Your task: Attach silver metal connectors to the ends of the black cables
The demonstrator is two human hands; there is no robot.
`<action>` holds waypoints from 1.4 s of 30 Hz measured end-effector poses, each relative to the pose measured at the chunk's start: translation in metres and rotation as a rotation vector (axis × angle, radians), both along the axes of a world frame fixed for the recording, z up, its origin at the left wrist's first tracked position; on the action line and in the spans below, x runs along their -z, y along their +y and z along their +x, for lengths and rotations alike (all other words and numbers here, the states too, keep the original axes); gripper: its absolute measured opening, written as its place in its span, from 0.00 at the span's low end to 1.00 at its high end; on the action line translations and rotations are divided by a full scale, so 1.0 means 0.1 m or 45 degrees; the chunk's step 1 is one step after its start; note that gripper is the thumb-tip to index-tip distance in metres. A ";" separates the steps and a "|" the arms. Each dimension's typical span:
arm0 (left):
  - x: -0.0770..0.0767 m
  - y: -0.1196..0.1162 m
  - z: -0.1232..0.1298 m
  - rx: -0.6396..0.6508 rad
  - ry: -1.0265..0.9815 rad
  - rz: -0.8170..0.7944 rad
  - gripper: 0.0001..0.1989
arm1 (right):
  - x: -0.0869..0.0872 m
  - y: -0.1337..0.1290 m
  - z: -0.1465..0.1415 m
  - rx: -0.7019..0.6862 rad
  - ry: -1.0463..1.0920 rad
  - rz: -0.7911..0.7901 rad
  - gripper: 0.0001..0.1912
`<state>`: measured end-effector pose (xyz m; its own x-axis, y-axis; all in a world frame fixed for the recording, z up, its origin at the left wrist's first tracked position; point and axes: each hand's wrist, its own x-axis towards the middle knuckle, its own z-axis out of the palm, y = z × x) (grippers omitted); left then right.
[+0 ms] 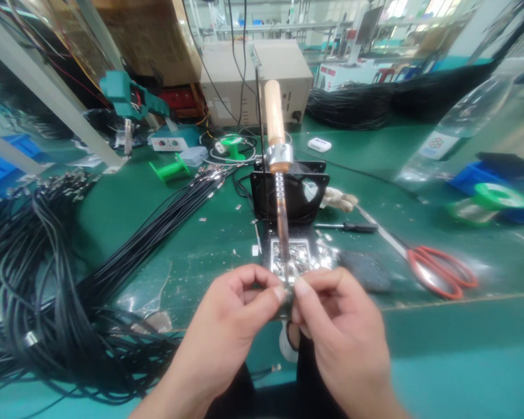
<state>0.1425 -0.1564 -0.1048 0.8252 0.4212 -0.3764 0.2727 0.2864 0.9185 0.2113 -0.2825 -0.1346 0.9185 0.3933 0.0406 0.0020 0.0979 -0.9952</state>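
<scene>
Left hand point(239, 308) and right hand point(340, 320) flank the soldering iron tip point(287, 270).

Left hand point(239, 311) pinches; right hand point(342, 320) pinches alongside.

Right side of the green table point(227, 238): red-handled scissors point(413, 255) lay with the blades directed away and to the left, near a black-handled screwdriver point(358, 227). Farther right stood a clear plastic bottle point(438, 144) bearing a white label. Rear: a small white object point(319, 144) rested near a coil of black cable point(353, 107); a beige equipment case point(294, 96) stood behind, with a cardboard box point(157, 46) to its left. Left: a bare green spool point(171, 170) lay near the centre, and a blue bin point(13, 154) occupied the edge.
</scene>
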 end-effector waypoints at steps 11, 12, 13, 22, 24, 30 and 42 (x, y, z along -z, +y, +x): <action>0.01 -0.01 -0.01 -0.007 0.019 0.044 0.07 | 0.02 0.01 -0.01 0.028 0.004 0.000 0.10; 0.01 -0.01 0.00 -0.006 0.018 0.044 0.07 | 0.01 0.00 -0.01 0.022 0.013 -0.012 0.10; 0.01 -0.01 0.00 -0.005 0.018 0.043 0.07 | 0.01 0.00 0.00 0.015 0.020 -0.023 0.11; 0.01 0.00 -0.01 -0.011 0.020 0.039 0.07 | 0.03 0.01 -0.02 0.015 0.021 0.016 0.11; 0.02 0.00 -0.01 -0.009 0.014 0.032 0.07 | 0.04 0.01 -0.03 0.017 0.037 0.013 0.11; 0.00 -0.02 -0.01 -0.021 0.002 0.012 0.07 | 0.07 0.00 -0.03 0.020 0.066 0.027 0.11; 0.04 -0.05 -0.07 -0.012 0.012 0.034 0.08 | 0.02 0.02 -0.03 -0.062 0.229 0.025 0.16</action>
<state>0.1357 -0.1610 -0.1090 0.8176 0.4390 -0.3727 0.2787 0.2646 0.9232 0.2086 -0.2809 -0.1361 0.8916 0.4381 -0.1142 -0.1806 0.1131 -0.9770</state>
